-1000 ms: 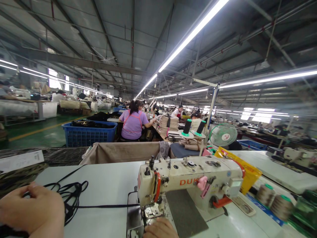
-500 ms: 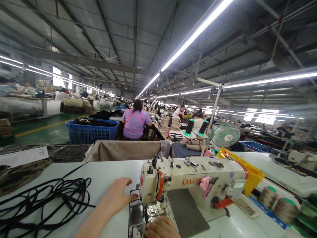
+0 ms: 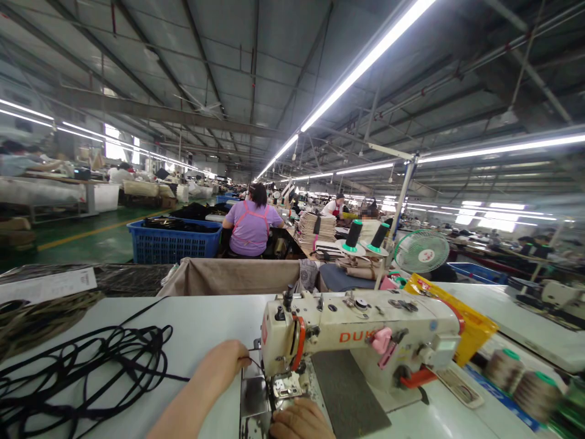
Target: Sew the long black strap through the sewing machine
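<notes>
Beside the left end of the white sewing machine (image 3: 365,323), my left hand (image 3: 223,366) is closed in a pinch next to a thin dark loop. Whether that loop is cord or wire I cannot make out. My right hand (image 3: 301,419) rests low at the machine bed, just in front of the presser foot (image 3: 289,385), fingers bent and together; what lies under them is hidden. A tangled heap of black strap (image 3: 114,372) covers the table's left side. One strand runs from it toward my left forearm and passes out of sight behind it.
A grey-brown cloth-lined bin (image 3: 242,277) stands beyond the table. Thread cones (image 3: 532,384), a yellow bin (image 3: 470,320) and a green fan (image 3: 421,251) are to the right. Ahead, a co-worker in purple (image 3: 250,225) sits beside a blue crate (image 3: 176,241).
My left hand had its thumb and fingers apart; now they are closed together near the thin dark loop. My right hand stays at the presser foot. The view has shifted slightly.
</notes>
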Demonstrator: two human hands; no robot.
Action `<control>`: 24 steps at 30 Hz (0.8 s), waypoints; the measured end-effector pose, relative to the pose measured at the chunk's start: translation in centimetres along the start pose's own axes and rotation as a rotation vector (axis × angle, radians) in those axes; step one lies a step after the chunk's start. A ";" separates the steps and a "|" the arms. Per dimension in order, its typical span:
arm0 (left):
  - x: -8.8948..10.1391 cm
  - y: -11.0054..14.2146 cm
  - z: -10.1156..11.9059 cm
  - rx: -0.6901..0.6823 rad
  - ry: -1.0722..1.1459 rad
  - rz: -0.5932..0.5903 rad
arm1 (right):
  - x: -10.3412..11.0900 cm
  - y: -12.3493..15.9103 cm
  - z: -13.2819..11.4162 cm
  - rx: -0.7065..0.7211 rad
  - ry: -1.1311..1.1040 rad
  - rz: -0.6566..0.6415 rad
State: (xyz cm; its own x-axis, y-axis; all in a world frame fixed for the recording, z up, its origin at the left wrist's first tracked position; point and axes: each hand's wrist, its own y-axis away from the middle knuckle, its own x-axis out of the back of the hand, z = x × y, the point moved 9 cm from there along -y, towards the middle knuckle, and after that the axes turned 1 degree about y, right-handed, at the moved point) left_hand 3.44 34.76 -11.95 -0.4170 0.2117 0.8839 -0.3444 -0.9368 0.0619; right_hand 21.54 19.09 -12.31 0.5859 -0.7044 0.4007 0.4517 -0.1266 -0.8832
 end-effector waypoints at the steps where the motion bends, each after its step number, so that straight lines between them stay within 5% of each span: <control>1: 0.2 0.0 -0.1 0.002 -0.014 0.018 | 0.3 -0.2 0.0 -0.003 0.001 -0.014; 5: 1.3 0.4 -0.7 0.057 -0.036 0.063 | 1.8 -1.7 -0.4 -0.047 -0.047 -0.101; 9: 2.8 1.1 -1.2 0.122 -0.061 0.086 | 2.4 -4.2 -1.2 -0.145 -0.143 -0.415; 14: 4.7 1.9 -1.8 0.194 -0.064 0.150 | 3.4 -5.9 -1.2 -0.271 -0.225 -0.502; 24: 7.2 2.8 -4.3 0.341 -0.046 0.282 | 3.0 -5.7 -1.2 -0.287 -0.242 -0.542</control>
State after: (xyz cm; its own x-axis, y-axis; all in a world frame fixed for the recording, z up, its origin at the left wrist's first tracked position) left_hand -4.13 34.89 -7.35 -0.4141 -0.0711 0.9075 0.0779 -0.9961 -0.0426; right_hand 19.90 16.83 -6.42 0.4761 -0.3156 0.8208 0.5476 -0.6240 -0.5575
